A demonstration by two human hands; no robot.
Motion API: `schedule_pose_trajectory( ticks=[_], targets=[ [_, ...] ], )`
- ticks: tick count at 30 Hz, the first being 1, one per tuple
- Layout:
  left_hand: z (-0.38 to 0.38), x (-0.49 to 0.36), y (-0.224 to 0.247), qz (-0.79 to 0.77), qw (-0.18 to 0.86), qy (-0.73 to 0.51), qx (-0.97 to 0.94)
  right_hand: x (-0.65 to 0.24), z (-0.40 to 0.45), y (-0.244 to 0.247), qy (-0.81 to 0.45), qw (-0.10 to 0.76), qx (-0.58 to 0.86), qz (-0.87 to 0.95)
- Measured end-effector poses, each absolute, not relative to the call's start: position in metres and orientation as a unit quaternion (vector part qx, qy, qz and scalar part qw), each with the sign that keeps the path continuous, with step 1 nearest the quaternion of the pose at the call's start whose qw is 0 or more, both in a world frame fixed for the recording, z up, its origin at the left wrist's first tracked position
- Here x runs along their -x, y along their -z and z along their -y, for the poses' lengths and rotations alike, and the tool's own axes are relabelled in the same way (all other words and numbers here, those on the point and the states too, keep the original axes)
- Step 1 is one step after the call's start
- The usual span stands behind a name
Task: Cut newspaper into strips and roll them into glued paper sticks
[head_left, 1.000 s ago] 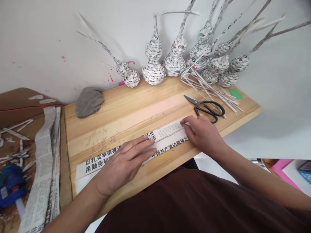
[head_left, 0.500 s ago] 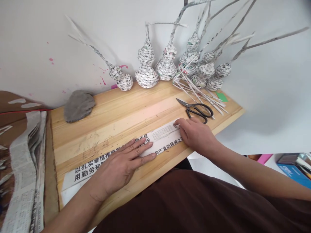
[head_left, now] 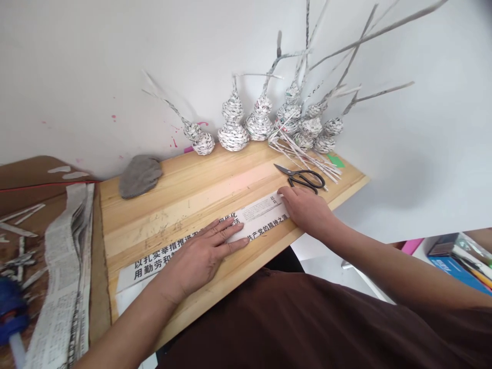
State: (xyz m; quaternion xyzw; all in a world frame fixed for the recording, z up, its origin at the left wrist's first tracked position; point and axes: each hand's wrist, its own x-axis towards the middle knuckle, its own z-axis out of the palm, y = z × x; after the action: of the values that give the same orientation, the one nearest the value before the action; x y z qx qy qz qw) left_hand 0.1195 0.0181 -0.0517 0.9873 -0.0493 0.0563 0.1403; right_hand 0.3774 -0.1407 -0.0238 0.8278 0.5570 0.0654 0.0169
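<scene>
A long strip of printed newspaper (head_left: 263,212) lies lengthwise along the wooden board (head_left: 172,189), near its front edge. My left hand (head_left: 205,253) rests flat on the middle of the strip, fingers spread. At the strip's right end my right hand (head_left: 307,210) is closed, thumb and curled fingers pinching the paper's edge; the fingertips are partly hidden. Just beyond the right hand lie black-handled scissors (head_left: 307,179), blades toward the left. Behind them is a loose pile of thin rolled paper sticks (head_left: 303,154).
Several woven paper gourd shapes (head_left: 233,136) line the wall, long stems sticking up and out. A grey cloth (head_left: 140,177) sits at the board's back left. Folded newspaper strips (head_left: 63,277) and a blue tool (head_left: 11,310) are at left. A green piece (head_left: 335,161) lies back right.
The camera view has shifted, bringing the blue tool at left into sight. Both hands stay on the newspaper strip in nearly the same places; the right end of the strip shows slightly more print.
</scene>
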Motion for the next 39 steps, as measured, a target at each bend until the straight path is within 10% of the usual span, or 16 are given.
schedule_pose_trajectory(
  ticks=[8,15,39],
  targets=[
    [-0.018,-0.119,0.055,0.057,0.138,-0.071,-0.986,-0.338,0.155,0.005,-0.126,-0.248,-0.694,-0.664],
    [-0.016,-0.121,0.059,0.04,0.145,-0.1,-0.984,-0.267,0.132,0.03,0.115,-0.18,-0.564,-0.798],
    [-0.016,-0.12,0.053,0.039,0.153,-0.081,-0.984,-0.364,0.179,0.025,-0.044,-0.052,-0.722,-0.689]
  ],
)
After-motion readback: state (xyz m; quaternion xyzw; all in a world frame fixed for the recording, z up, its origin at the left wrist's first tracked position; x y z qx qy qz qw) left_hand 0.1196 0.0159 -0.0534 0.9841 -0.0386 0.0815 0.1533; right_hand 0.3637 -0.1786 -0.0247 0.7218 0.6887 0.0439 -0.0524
